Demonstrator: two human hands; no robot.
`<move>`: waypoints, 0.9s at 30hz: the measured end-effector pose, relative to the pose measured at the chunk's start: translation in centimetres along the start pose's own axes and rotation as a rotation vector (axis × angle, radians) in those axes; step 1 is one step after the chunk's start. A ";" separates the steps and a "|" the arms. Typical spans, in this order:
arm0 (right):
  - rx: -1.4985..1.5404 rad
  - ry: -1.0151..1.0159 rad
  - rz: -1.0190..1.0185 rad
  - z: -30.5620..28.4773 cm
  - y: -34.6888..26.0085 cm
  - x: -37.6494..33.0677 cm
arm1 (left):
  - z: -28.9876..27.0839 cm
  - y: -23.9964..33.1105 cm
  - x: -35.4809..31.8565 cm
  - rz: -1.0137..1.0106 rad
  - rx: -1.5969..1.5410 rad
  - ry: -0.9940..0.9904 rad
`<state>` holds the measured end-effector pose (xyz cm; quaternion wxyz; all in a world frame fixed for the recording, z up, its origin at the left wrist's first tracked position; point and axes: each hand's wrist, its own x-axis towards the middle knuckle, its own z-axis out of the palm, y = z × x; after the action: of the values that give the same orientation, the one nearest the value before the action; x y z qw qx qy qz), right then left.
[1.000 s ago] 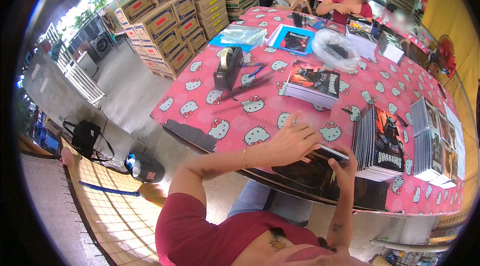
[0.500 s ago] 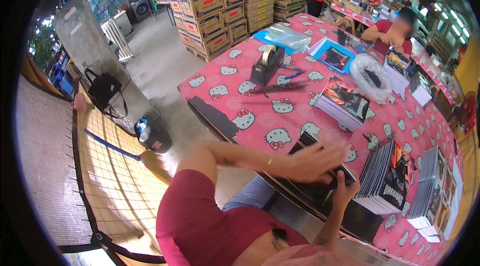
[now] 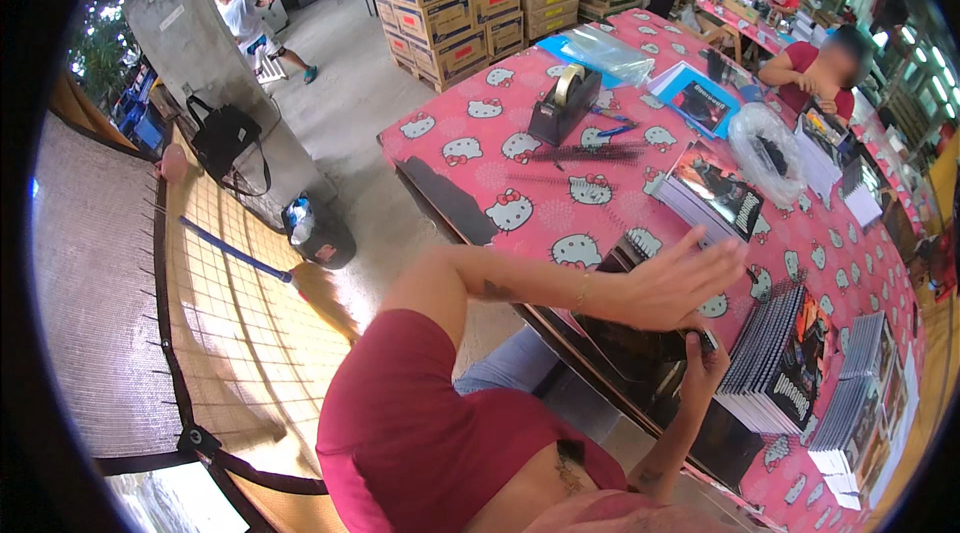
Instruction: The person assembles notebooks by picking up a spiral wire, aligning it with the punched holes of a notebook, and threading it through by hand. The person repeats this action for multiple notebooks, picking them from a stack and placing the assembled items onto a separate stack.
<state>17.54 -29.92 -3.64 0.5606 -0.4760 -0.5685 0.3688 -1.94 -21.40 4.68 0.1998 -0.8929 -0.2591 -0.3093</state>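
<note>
Near the close edge of the pink patterned surface (image 3: 475,183), a dark book (image 3: 709,341) is pinched between the thumb and fingers of the right hand (image 3: 704,371), mostly hidden from view. Above it, the left hand (image 3: 675,283) reaches across from 9 o'clock, its fingers straight and slightly parted. Dark sheeting (image 3: 622,341) lies under the left wrist, at 9 o'clock from the book.

Just beside the right hand, at 3 o'clock, stands a stack of spiral-bound notebooks (image 3: 768,363); beyond it, at 4 o'clock, are more notebook piles (image 3: 850,398). Toward 12 o'clock sits a book stack (image 3: 710,195), with a clear plastic bag (image 3: 768,155) near it at 1 o'clock. At 11 o'clock, black binding coils (image 3: 590,155) lie near a tape dispenser (image 3: 565,111). Farther out, cardboard boxes (image 3: 445,8) rise at 11 o'clock, and a co-worker (image 3: 815,83) sits at 1 o'clock.
</note>
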 end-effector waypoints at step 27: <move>-0.186 0.071 -0.032 -0.9 -4.0 -0.3 | 0.5 0.5 -1.1 0.075 -0.515 -0.084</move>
<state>17.93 -31.39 0.17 0.5395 -0.5297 -0.5876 0.2884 -2.19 -21.87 3.50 -0.0339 -0.9355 -0.1465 -0.3199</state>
